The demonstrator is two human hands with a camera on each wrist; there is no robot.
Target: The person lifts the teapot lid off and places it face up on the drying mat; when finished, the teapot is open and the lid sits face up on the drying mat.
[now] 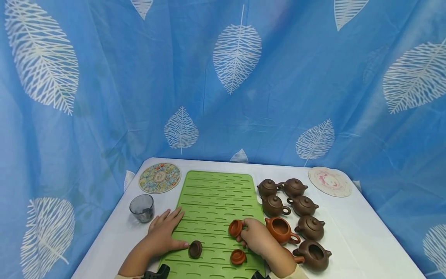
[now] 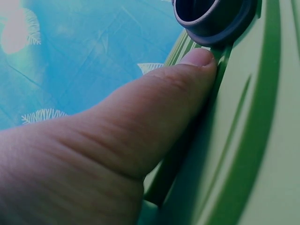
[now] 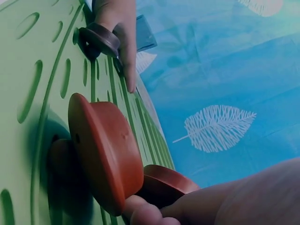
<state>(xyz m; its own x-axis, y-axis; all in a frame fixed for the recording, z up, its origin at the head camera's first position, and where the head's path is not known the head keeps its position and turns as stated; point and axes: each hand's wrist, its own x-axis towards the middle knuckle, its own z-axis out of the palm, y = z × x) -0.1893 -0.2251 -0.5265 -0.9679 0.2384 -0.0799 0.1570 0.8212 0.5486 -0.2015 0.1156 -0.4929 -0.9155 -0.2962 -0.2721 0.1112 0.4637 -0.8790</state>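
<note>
Here's the tight spot: the right hand (image 1: 256,236) has a red-brown lid (image 1: 235,228) pinched at its fingertips, tilted above the green mat (image 1: 219,190), and a loose pinch could let that small round thing slip and roll. Danger just nearer, too! A second red-brown lid (image 1: 238,257) sits upside down, balanced on its knob; a low sweep of the wrist could tip it over. And the right forearm reaches past the pots: pull back carelessly and it might bump the lidless orange pot (image 1: 280,230) or the half-hidden orange pot (image 1: 297,259) beneath it.

Over on the left, the left hand (image 1: 165,226) is spread wide, fingers straight across the mat's left edge, gripping nothing. Its thumb is right up against the dark brown lid (image 1: 195,250), contact or a sliver of gap, I can't tell; one twitch could send that lid skidding. A sideways jerk might also catch the glass (image 1: 143,215) just left of those fingers.

So, positions: pinched lid at the left end of the right hand, its inverted twin just nearer, the dark lid off the left thumb's right side, between the two hands.
</note>
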